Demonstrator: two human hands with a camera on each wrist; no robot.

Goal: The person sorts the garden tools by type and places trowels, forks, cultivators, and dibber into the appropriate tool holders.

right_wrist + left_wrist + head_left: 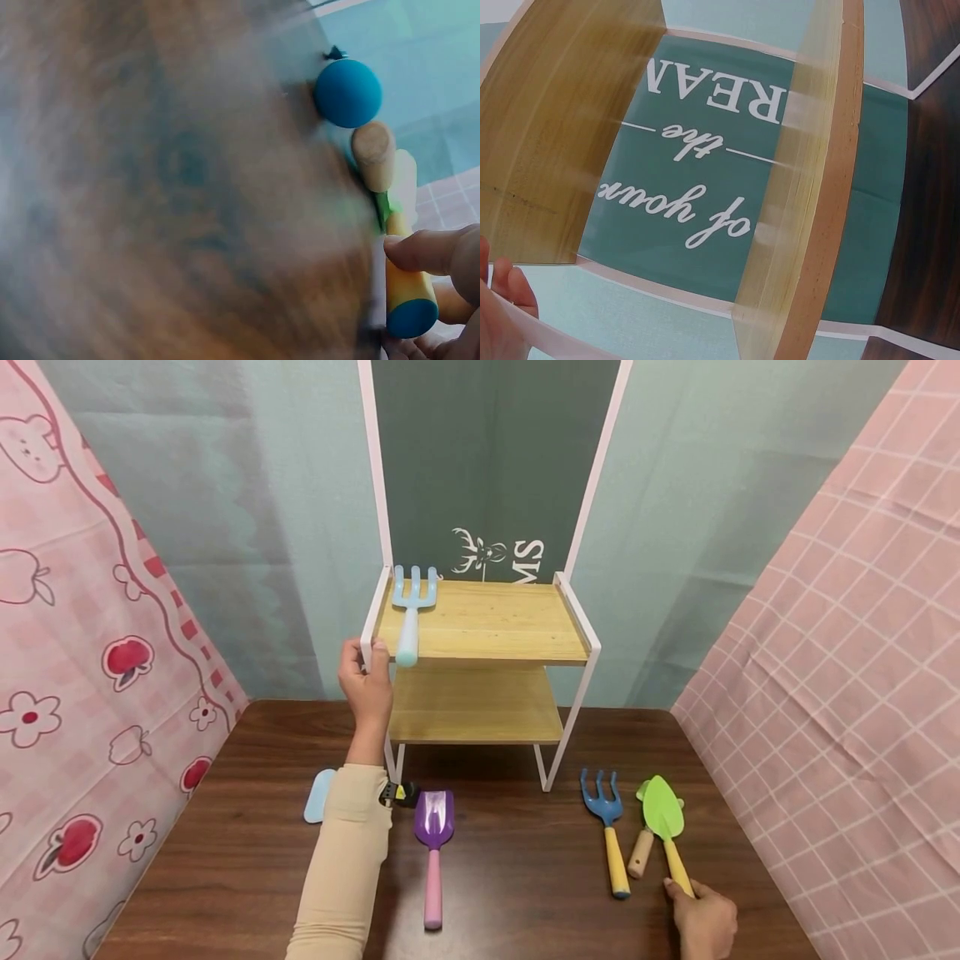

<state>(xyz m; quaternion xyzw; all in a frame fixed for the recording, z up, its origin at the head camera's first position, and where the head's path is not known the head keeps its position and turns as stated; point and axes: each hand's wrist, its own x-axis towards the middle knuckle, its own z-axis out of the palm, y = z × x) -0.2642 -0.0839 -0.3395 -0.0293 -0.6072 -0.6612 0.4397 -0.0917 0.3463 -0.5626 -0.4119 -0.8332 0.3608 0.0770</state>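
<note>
Right hand (705,922) held green trowel (663,812), left hand (370,689) held rack (495,620)

The right hand's grip was clamped on the trowel's yellow handle. The trowel was at the right of the table (517,885), its blade pointing away from the person and overlapping a wooden-handled tool (641,853) in the head view; whether the two touched could not be told. A blue fork (607,810) with a yellow handle lay just left of them.

The left hand's grip was closed round the rack's white frame at the upper shelf's left front corner. Near it, a light blue fork (409,625) lay on that shelf, tines toward the back. A purple scoop (434,822) lay on the table in front of the rack; a light blue piece (318,795) was partly hidden by the left sleeve (341,860).
</note>
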